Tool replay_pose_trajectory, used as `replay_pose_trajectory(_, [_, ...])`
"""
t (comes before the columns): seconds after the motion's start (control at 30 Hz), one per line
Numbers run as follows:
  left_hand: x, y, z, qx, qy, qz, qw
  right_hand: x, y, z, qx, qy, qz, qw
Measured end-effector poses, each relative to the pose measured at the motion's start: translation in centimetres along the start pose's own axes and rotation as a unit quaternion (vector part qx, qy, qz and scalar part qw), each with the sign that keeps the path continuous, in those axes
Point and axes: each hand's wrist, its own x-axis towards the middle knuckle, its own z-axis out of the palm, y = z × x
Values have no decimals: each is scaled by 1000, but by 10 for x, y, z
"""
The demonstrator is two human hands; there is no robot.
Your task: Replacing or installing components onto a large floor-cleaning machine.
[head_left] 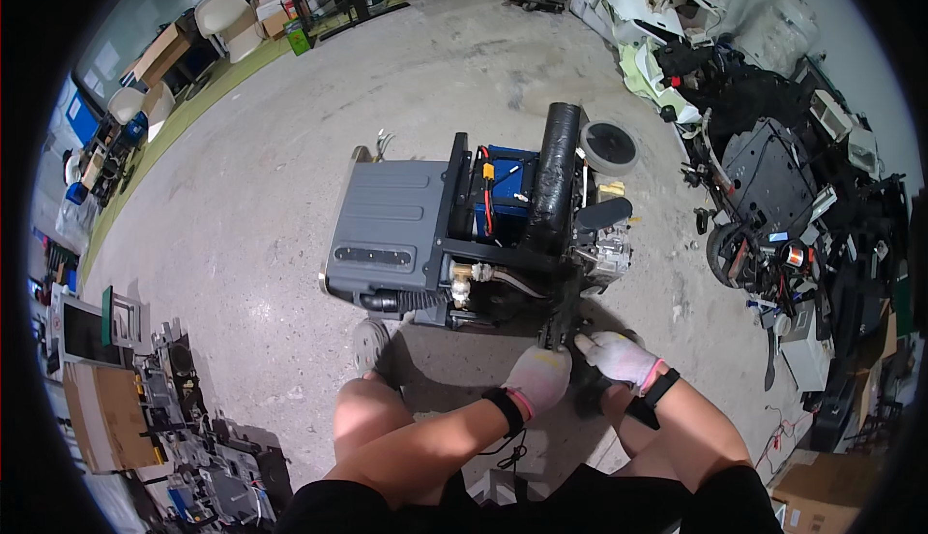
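Note:
A grey and black machine (387,225) with a blue battery (507,191) and a thick black hose (558,176) stands on the concrete floor in front of me. My left hand (538,377), in a light work glove, is closed around the lower end of a black upright part (564,314) at the machine's near side. My right hand (615,354), also gloved, rests just right of it, fingers bent against the same black part. Both wrists wear black bands. My bare knees show below.
A heap of dismantled machines and black parts (773,196) fills the right side. White housings (638,2) lie at the back. Cardboard and electronics (106,418) sit at the lower left, a cardboard box (831,490) at the lower right. Desks, chairs and a person are far back left.

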Motion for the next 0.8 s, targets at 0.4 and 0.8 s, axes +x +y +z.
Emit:
replay_pose_trajectory(0.4, [-48, -73, -140, -46, 90, -101, 990, -16, -75, -57, -170, 174, -83, 966])
replay_pose_trajectory(0.8, [-99, -105, -191, -129, 246, -201, 939, 61, -120, -19, -192, 316, -165, 914])
